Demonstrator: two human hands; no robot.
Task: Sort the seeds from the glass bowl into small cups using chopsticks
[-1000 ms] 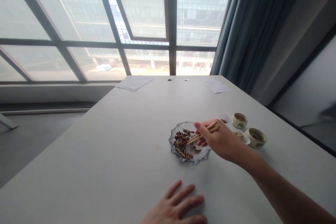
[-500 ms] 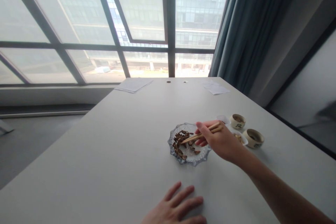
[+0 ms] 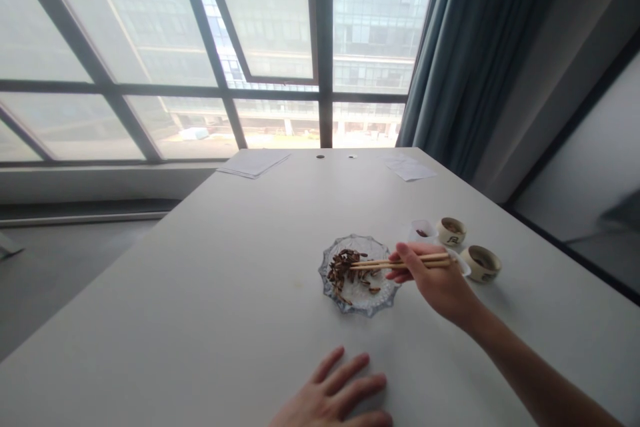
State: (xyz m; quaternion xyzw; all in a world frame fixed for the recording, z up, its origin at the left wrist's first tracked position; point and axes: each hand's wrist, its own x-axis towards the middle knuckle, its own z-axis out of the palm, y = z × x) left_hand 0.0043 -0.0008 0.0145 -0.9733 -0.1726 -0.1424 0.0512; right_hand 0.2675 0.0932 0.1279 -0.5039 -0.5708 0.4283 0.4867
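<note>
A clear glass plate (image 3: 367, 307) with a scalloped rim sits on the white table (image 3: 210, 307). Dark brown striped seeds (image 3: 343, 265), which look like sunflower seeds, are heaped on its left side, with several scattered rightward. My right hand (image 3: 433, 280) comes in from the right, closed around a pair of wooden chopsticks (image 3: 395, 265). Their tips reach into the seed heap; whether a seed is pinched between them I cannot tell. My left hand (image 3: 340, 393) lies on the table in front of the plate, fingers spread, holding nothing.
Behind my right hand stand two cream cups, the far cup (image 3: 453, 239) and the near cup (image 3: 485, 272), both with contents. A small white dish (image 3: 420, 225) holds something dark red; another white dish (image 3: 465, 265) is partly hidden. Papers (image 3: 254, 163) lie at the far edge.
My right hand has shifted right and slightly down, and the chopsticks now lie nearly level. Seeds on the left have been pushed into a tighter heap. The left hand stays put.
</note>
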